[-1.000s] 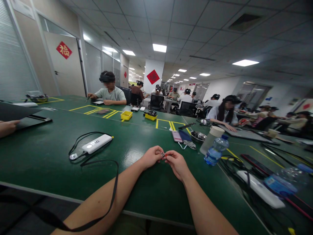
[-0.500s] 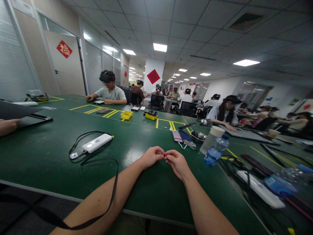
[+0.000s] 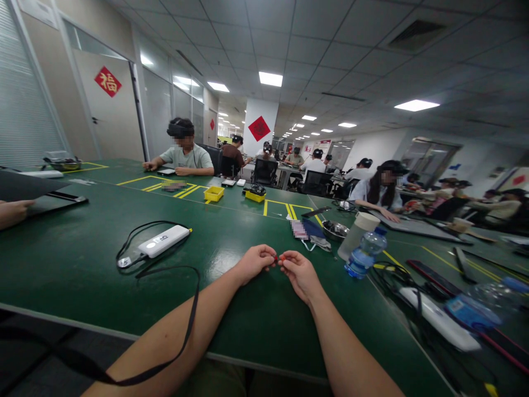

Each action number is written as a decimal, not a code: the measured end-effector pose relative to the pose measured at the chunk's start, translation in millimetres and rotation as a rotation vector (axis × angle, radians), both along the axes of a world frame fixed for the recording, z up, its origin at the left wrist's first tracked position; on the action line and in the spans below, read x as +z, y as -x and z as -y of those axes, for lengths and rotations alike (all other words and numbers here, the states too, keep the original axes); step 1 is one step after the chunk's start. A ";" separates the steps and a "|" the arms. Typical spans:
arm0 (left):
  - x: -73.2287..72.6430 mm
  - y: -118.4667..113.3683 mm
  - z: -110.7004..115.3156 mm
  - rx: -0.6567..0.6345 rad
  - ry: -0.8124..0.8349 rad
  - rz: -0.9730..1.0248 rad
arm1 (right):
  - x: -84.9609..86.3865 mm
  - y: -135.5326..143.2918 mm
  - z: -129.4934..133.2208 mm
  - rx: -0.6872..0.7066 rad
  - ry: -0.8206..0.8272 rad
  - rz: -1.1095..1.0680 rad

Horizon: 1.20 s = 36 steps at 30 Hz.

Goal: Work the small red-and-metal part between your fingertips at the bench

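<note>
Red and tiny, 1 part (image 3: 275,258) is sitting just below the frame's centre, pinched by the left hand (image 3: 254,264); the right hand (image 3: 300,272) is gripping 1 orange piece (image 3: 282,257) beside it, their smallness presumably requiring fingertips.

The left hand (image 3: 255,264) and right hand (image 3: 301,277) are bare, as are the left forearm (image 3: 215,309) and right forearm (image 3: 341,336). One small spot marks the left forearm (roughly midway along its visible length). A flat black cable (image 3: 78,364) crosses that forearm from the near left. Dark olive clothing (image 3: 217,380) shows at the near edge, its folds too dim to make out.
</note>
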State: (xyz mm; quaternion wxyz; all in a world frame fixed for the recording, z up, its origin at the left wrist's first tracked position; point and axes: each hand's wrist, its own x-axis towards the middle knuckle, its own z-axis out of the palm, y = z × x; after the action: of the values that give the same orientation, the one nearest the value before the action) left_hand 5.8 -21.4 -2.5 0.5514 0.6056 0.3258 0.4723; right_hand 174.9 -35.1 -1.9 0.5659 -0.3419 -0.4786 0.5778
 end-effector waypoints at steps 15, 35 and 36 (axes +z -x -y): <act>-2.7 -0.5 -2.4 -0.016 0.132 -0.023 | -6.9 1.8 0.0 -0.087 -0.131 0.318; -1.9 3.2 -2.1 0.019 0.040 -0.126 | -4.0 4.9 2.4 -0.150 -0.482 0.758; -1.8 3.3 -2.0 0.018 0.041 -0.133 | -3.3 4.7 2.6 -0.152 -0.501 0.773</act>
State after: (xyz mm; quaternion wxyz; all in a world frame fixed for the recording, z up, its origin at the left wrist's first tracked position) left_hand 2.5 -19.5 -4.3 0.5365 0.6214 0.3765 0.4293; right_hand 170.2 -37.8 -5.2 0.4517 -0.4190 -0.7529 0.2314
